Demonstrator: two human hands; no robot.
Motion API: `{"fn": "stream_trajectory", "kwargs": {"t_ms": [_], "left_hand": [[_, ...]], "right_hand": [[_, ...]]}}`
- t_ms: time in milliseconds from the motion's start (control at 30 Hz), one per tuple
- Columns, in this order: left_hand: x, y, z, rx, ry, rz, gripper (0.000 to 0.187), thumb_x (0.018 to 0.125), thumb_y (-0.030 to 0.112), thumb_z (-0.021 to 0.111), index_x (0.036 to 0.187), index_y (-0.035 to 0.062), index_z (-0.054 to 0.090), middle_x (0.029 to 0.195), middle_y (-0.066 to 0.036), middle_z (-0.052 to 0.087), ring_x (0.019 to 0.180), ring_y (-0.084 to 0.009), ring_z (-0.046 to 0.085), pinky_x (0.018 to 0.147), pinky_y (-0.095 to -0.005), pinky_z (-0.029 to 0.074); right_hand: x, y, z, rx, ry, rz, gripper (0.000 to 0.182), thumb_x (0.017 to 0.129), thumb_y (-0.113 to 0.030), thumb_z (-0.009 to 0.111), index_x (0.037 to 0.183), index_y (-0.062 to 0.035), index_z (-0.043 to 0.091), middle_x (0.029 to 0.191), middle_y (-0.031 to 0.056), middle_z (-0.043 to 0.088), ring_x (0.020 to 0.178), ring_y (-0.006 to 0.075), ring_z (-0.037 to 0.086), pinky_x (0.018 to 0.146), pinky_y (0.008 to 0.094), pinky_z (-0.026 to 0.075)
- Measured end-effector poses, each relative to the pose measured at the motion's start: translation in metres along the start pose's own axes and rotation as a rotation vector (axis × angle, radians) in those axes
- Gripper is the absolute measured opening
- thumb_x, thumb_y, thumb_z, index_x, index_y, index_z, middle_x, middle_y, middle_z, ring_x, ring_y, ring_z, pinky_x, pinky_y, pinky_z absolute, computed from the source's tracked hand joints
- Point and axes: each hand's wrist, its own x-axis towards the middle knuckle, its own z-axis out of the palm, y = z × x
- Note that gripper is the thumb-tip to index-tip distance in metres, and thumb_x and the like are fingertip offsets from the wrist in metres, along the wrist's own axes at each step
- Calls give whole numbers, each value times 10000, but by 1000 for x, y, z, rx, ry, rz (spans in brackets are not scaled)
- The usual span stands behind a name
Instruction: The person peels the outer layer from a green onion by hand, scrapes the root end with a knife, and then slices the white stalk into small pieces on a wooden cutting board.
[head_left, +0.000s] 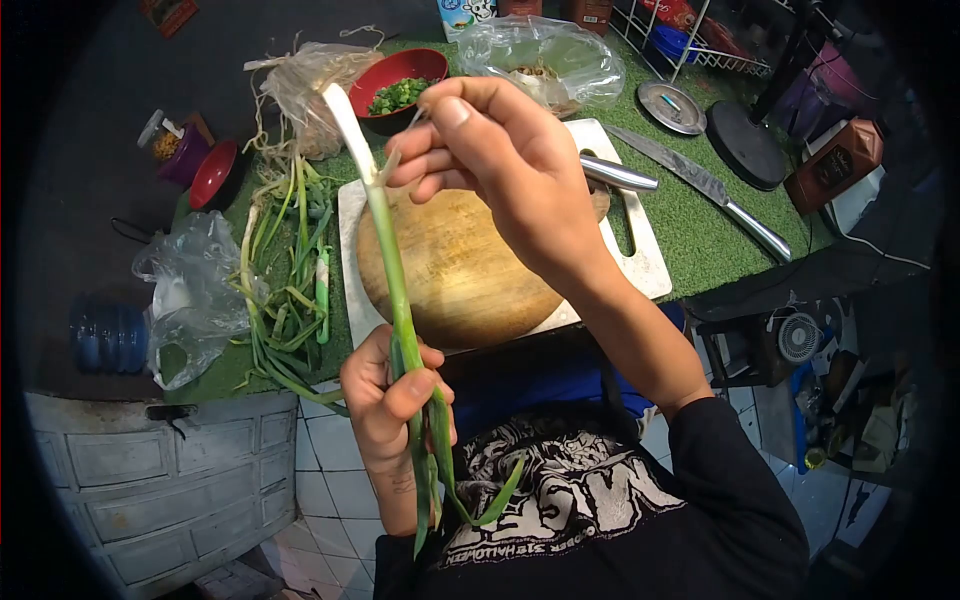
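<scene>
My left hand (393, 392) is closed around the green lower part of a spring onion (390, 245), held up at a slant with its white end on top and its leaves hanging toward my shirt. Beside the white stem, my right hand (505, 160) pinches a thin pale strip of onion skin (392, 160) that stands off the stalk. Behind and below the hands, a round wooden board (460, 265) rests on a white cutting board (352, 235). A metal knife handle (620, 173) shows past my right wrist; its blade is hidden.
A large knife (690, 175) lies right on the green mat (640, 240). A red bowl (430, 65) holds chopped greens (397, 95). More spring onions (290, 260) lie left, near plastic bags (205, 285). A metal dish (670, 108) and black stand base (745, 145) are at back right.
</scene>
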Motion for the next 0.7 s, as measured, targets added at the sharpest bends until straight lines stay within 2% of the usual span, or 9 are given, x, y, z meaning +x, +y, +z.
{"fn": "stream_trajectory", "kwargs": {"t_ms": [33,100,133,167,233,267,467,700], "left_hand": [[0,0,-1,-1,1,0,222,799,109,697,903,-60,597,614,-158,644,346,-169,555,316,-277,471],[1,0,-2,12,-7,-8,222,798,108,696,900,-62,595,612,-160,641,347,-171,557,318,-278,474],[1,-1,-2,11,-7,-9,222,798,108,696,900,-62,595,612,-160,641,347,-171,557,318,-278,474],[1,-1,-1,11,-5,-9,221,797,106,697,898,-62,595,612,-159,641,347,-172,557,319,-277,472],[2,-1,-1,13,-5,-8,220,796,105,697,897,-62,595,612,-158,641,347,-174,558,319,-277,471],[2,-1,-1,7,-7,-9,219,791,103,698,894,-62,596,611,-157,641,347,-175,558,320,-275,471],[-1,0,-2,14,3,-27,211,774,93,702,874,-64,603,607,-152,643,349,-176,562,319,-270,466],[1,-4,-9,-186,-108,-32,191,779,65,680,858,-89,599,657,-150,633,381,-167,591,308,-269,487]], "right_hand": [[-2,2,1,0,-1,1,307,1017,-192,614,1163,69,547,961,146,705,869,162,705,748,247,571],[-8,5,2,-29,-50,-24,429,967,-165,700,1278,71,519,953,126,697,915,154,699,796,249,566],[-11,7,3,-36,-58,-39,470,926,-124,751,1304,56,538,947,101,695,929,133,693,811,250,565],[-11,9,2,-37,-55,-39,470,926,-124,751,1304,56,538,947,101,695,929,133,693,811,250,565],[-11,11,0,-200,-94,-50,345,927,-109,743,1215,40,624,937,81,712,885,110,697,785,246,571],[-10,16,0,-205,-54,-75,211,926,-94,735,1091,29,689,894,64,735,820,88,701,738,240,572],[-7,21,-4,-454,-34,-255,173,921,-118,726,993,34,687,818,97,738,741,122,712,672,262,562],[6,13,-7,-436,-10,-324,168,922,-124,703,980,33,682,798,112,728,712,143,711,660,276,560]]}}
